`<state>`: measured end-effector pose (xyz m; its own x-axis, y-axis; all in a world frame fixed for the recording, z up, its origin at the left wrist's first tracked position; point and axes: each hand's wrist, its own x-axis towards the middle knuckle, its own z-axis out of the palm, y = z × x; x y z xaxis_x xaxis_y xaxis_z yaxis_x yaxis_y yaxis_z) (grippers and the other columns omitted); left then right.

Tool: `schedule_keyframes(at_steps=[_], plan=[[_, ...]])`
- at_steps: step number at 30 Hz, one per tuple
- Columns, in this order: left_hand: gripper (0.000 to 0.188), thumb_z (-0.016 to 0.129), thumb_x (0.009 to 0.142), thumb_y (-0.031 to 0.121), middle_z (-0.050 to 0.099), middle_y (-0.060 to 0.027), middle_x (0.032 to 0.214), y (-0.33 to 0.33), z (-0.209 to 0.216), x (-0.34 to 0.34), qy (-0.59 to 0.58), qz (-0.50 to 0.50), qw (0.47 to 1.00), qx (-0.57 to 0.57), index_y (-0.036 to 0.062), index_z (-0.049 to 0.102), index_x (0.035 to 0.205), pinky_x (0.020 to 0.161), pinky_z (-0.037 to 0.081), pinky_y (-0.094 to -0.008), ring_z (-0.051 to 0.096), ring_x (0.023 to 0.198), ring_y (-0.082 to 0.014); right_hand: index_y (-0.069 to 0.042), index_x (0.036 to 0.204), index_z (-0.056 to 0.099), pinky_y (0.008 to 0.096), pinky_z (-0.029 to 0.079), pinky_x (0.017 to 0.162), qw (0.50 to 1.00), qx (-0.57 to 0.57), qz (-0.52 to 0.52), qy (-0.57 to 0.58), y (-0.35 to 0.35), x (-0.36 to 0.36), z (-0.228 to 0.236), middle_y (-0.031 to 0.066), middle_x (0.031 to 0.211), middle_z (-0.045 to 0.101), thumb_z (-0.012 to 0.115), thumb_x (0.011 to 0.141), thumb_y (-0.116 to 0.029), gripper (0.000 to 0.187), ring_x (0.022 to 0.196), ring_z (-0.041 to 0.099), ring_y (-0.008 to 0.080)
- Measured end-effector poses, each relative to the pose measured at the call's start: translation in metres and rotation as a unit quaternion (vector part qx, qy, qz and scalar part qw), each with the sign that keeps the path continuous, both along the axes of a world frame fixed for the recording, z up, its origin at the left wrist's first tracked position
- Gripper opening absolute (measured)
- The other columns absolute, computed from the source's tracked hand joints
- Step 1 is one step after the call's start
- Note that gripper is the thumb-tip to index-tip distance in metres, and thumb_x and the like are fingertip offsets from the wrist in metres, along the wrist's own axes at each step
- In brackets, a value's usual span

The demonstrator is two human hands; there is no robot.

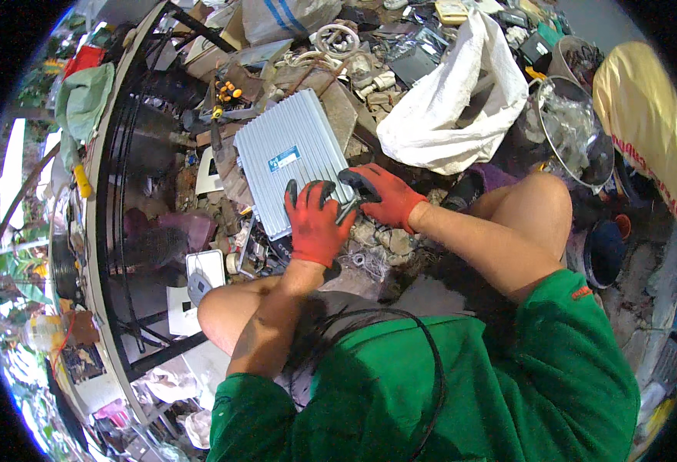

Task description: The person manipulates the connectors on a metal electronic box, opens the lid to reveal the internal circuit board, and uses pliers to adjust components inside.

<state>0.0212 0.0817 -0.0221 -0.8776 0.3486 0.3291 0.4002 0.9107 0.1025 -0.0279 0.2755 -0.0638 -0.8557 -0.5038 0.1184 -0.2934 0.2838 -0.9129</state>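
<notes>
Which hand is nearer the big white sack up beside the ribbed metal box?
Right. The right hand is at the ribbed metal box's near right corner, just below the white sack. The left hand grips the box's near edge, farther left of the sack.

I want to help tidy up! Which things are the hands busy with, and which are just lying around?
In use:
left hand, on the box
right hand, at the box's edge
ribbed metal box

Lying around:
white sack
screwdrivers
coiled hose
metal bowl
black frame
</notes>
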Motion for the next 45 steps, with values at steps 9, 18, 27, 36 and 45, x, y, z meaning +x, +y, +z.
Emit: schedule_keyframes(at_steps=[9, 18, 27, 36, 45], plan=[[0.049, 0.082, 0.070, 0.035, 0.055, -0.0166, 0.124, 0.012, 0.014, 0.009, -0.109, -0.115, 0.987, 0.041, 0.0071, 0.068, 0.107, 0.112, 0.028, -0.0578, 0.047, 0.122, -0.0396, -0.014, 0.138, 0.053, 0.0382, 0.046, 0.105, 0.999, -0.033, 0.027, 0.005, 0.007, -0.006, -0.003, 0.0162, 0.129, 0.058, 0.067, 0.076, -0.007, 0.064, 0.121, 0.058, 0.0328], [0.056, 0.086, 0.062, 0.043, 0.060, -0.0125, 0.115, 0.026, 0.000, -0.013, -0.070, -0.014, 0.994, 0.087, 0.0093, 0.067, 0.103, 0.101, 0.036, -0.0512, 0.052, 0.114, -0.0345, -0.011, 0.126, 0.058, 0.0422, 0.048, 0.098, 0.919, 0.289, 0.216, -0.159, 0.037, -0.037, 0.057, 0.0174, 0.118, 0.068, 0.064, 0.084, -0.022, 0.044, 0.112, 0.063, 0.0335], [0.051, 0.084, 0.068, 0.033, 0.061, -0.0127, 0.115, 0.029, -0.002, -0.030, -0.062, 0.008, 0.991, 0.118, 0.0083, 0.066, 0.109, 0.091, 0.042, -0.0477, 0.059, 0.106, -0.0341, -0.013, 0.118, 0.062, 0.0456, 0.051, 0.092, 0.947, 0.297, 0.117, -0.032, 0.038, -0.040, 0.058, 0.0181, 0.111, 0.070, 0.069, 0.079, -0.026, 0.041, 0.106, 0.066, 0.0392], [0.055, 0.079, 0.071, 0.018, 0.056, -0.0165, 0.129, 0.007, -0.001, -0.026, -0.090, -0.041, 0.975, 0.200, 0.0076, 0.060, 0.122, 0.103, 0.044, -0.0457, 0.053, 0.122, -0.0377, -0.011, 0.118, 0.061, 0.0435, 0.051, 0.091, 0.973, 0.154, 0.080, -0.154, 0.023, -0.059, 0.046, 0.0166, 0.115, 0.069, 0.071, 0.073, -0.021, 0.047, 0.108, 0.066, 0.0354], [0.070, 0.081, 0.068, 0.017, 0.046, -0.0209, 0.141, 0.008, 0.007, -0.026, -0.071, -0.001, 0.970, 0.232, 0.0072, 0.055, 0.132, 0.112, 0.038, -0.0464, 0.042, 0.135, -0.0410, -0.007, 0.113, 0.066, 0.0444, 0.052, 0.094, 0.957, 0.233, -0.060, -0.159, 0.005, -0.041, 0.055, 0.0208, 0.113, 0.068, 0.068, 0.080, -0.030, 0.040, 0.107, 0.066, 0.0379]])
